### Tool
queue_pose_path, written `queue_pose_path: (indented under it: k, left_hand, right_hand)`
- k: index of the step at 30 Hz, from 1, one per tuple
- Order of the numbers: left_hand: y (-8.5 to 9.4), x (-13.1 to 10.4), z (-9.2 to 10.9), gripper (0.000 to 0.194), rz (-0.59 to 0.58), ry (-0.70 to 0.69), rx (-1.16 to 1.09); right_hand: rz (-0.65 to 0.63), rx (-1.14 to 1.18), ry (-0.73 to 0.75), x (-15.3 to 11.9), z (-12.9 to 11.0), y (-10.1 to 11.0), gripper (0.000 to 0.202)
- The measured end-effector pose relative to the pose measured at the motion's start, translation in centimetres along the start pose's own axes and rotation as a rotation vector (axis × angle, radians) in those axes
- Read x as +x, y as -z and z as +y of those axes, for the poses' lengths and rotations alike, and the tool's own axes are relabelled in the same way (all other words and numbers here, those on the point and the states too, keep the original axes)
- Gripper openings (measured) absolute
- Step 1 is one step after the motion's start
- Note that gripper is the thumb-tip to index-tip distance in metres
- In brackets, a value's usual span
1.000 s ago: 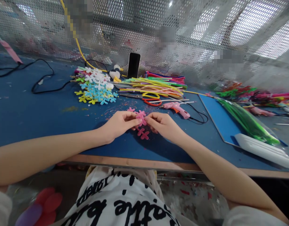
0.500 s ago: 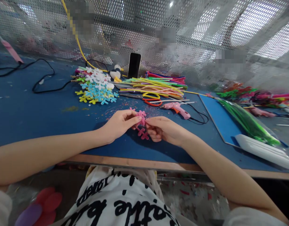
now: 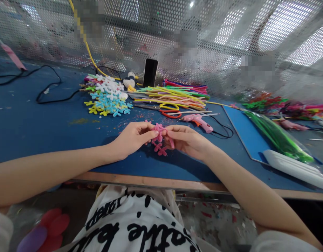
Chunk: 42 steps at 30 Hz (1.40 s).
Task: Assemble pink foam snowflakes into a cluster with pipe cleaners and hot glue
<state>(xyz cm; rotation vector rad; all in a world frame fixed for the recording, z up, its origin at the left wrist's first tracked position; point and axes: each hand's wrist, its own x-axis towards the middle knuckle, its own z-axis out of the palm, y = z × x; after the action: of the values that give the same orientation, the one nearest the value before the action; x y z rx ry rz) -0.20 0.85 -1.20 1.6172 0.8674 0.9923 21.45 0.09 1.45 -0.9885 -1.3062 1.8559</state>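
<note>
Over the blue tabletop (image 3: 59, 133), my left hand (image 3: 133, 138) pinches a pink pipe-cleaner flower (image 3: 158, 132) between thumb and fingers. My right hand (image 3: 186, 140) meets it from the right, its fingers closed on a pink pipe-cleaner strand of that flower, one end hanging below the thumb. Other pink pipe-cleaner flowers (image 3: 160, 149) lie just below, partly covered by the hands. Beyond them are scissors (image 3: 170, 111) with red and yellow handles and a pink glue gun (image 3: 198, 122).
White, blue and yellow pipe-cleaner flowers (image 3: 109, 94) are heaped at the back left. Beside them lie loose pipe cleaners (image 3: 174, 96) and a propped phone (image 3: 150, 72). A bag of green pipe cleaners (image 3: 279, 136) lies right. Black cable (image 3: 39, 94) crosses the left; perforated mesh (image 3: 161, 42) stands behind.
My right thumb and fingers have shifted on the flower, and a pink strand end now hangs below my thumb. My left hand has stayed almost in place.
</note>
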Motion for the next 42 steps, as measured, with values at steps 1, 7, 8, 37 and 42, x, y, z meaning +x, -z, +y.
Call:
queue_pose_path:
  k: [1,7,8,37,42]
  left_hand:
    - [0.0,0.0,0.0,0.026,-0.002,0.004,-0.018]
    - [-0.1,-0.2,0.1,0.024,-0.041,0.062,-0.099]
    - [-0.2,-0.2,0.2,0.024,-0.048,0.067,-0.11]
    - [0.6,0.1,0.5,0.027,-0.246,-0.026,0.193]
    - [0.2,-0.1,0.6,0.027,-0.279,-0.008,0.09]
  right_hand:
    - [-0.002,-0.035,0.021,0.0,0.1,0.2,0.023]
    - [0.081,-0.258,0.197,0.3,0.4,0.7,0.025]
    - [0.099,-0.311,0.233,0.3,0.4,0.6,0.026]
    - [0.058,-1.044,0.828,0.0,0.5,1.1,0.015]
    - [0.005,-1.122,0.922,-0.2,0.6,1.7,0.015]
